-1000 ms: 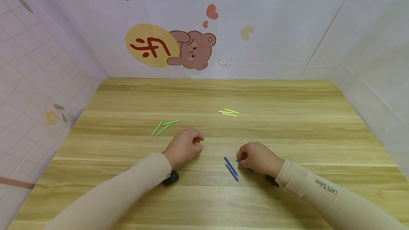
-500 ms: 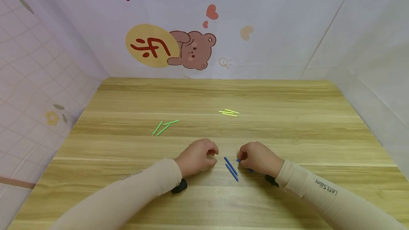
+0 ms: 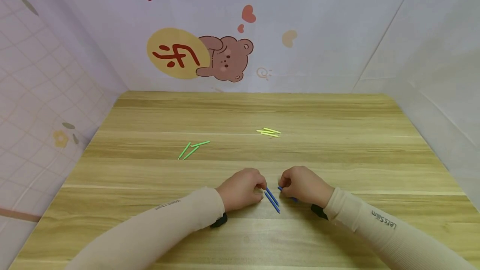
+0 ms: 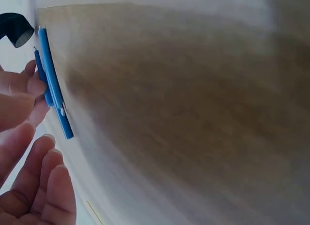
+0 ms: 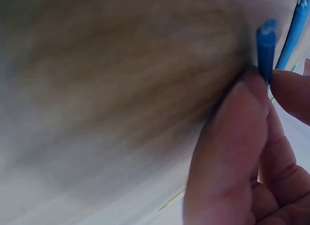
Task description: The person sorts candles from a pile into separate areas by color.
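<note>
Two slim blue candles, the upper one and the lower one, lie side by side on the table between the hands. My left hand is at their far left ends, thumb and forefinger parted around them; whether it touches them I cannot tell. My right hand pinches a third blue candle between thumb and fingers, low over the table. Most of that candle is hidden by the hand in the head view. In the left wrist view, the left fingers are apart from the candles.
Several yellow candles lie in a small pile farther back. Green candles are grouped at the left. The wooden table meets patterned cloth walls at the back and sides.
My left hand has come rightward and nearer, from beside the green candles to the two blue ones. The right hand has stayed in place with its candle.
</note>
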A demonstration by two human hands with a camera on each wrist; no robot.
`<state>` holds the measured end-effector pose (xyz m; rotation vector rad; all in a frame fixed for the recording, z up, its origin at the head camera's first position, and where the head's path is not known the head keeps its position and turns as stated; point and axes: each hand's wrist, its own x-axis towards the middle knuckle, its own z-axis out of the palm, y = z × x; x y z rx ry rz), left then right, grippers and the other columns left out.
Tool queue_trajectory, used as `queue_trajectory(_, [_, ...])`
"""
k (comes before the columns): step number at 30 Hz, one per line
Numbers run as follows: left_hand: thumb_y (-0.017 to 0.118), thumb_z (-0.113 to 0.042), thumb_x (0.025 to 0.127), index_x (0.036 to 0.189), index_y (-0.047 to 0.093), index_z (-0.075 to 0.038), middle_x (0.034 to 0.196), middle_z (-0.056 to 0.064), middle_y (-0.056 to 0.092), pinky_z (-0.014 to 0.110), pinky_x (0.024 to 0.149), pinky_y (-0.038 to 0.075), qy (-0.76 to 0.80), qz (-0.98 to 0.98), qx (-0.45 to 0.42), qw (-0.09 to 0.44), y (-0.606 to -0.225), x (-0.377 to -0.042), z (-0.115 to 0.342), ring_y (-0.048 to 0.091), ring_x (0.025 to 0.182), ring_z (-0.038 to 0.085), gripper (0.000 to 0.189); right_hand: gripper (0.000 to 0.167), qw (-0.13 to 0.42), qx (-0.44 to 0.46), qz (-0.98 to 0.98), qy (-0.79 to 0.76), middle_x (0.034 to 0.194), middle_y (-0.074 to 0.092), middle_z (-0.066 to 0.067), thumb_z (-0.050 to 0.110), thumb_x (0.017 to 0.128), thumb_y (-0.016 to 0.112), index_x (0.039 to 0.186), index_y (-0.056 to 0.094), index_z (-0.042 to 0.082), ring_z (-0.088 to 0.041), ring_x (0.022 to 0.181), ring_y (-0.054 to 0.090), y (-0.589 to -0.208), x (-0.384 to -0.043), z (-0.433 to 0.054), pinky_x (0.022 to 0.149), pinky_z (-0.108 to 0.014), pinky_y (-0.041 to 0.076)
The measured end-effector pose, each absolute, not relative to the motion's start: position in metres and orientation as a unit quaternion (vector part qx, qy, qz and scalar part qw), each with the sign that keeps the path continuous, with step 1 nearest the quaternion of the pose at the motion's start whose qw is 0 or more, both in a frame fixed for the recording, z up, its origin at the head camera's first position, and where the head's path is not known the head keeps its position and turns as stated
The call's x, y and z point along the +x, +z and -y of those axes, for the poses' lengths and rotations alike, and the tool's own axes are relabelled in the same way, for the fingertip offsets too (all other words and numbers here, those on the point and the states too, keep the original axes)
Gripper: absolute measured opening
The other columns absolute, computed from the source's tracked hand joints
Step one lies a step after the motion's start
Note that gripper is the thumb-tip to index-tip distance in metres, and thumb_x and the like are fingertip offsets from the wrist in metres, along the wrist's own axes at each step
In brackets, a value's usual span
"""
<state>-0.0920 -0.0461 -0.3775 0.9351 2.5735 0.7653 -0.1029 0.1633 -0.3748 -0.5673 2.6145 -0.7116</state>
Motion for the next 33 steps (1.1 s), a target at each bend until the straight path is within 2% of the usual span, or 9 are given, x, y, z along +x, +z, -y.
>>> queue_trajectory(14, [0.07,-0.005,0.08,0.091,0.072,-0.013,0.085,-0.005,0.06,0.018,0.077,0.043,0.211,-0.893,0.369,0.146,-0.377,-0.092,0.035,0.051,0.084,0.009,0.013,0.003,0.179,-0.153,-0.933,-0.273,0.071,0.063,0.004,0.009,0.079,0.07,0.08,0.069,0.007,-0.009,0.058,0.053,-0.367,-0.118,-0.185,0.057,-0.028,0.046])
queue_trajectory(22, [0.069,-0.005,0.08,0.087,0.07,-0.014,0.083,-0.008,0.057,0.016,0.075,0.043,0.186,-0.894,0.385,0.136,-0.381,-0.09,0.032,0.05,0.082,0.007,0.011,0.007,0.179,-0.11,-0.938,-0.276,0.072,0.062,0.002,0.009,0.08,0.064,0.084,0.068,0.005,-0.011,0.06,0.052,-0.363,-0.133,-0.207,0.057,-0.029,0.044])
queue_trajectory(33, [0.071,-0.008,0.083,0.088,0.071,-0.017,0.084,-0.01,0.057,0.015,0.075,0.042,0.175,-0.893,0.388,0.148,-0.38,-0.09,0.032,0.049,0.084,0.006,0.01,0.016,0.197,-0.051,-0.932,-0.301,0.078,0.064,-0.006,0.011,0.088,0.061,0.093,0.067,-0.003,-0.014,0.066,0.057,-0.36,-0.152,-0.243,0.06,-0.03,0.051])
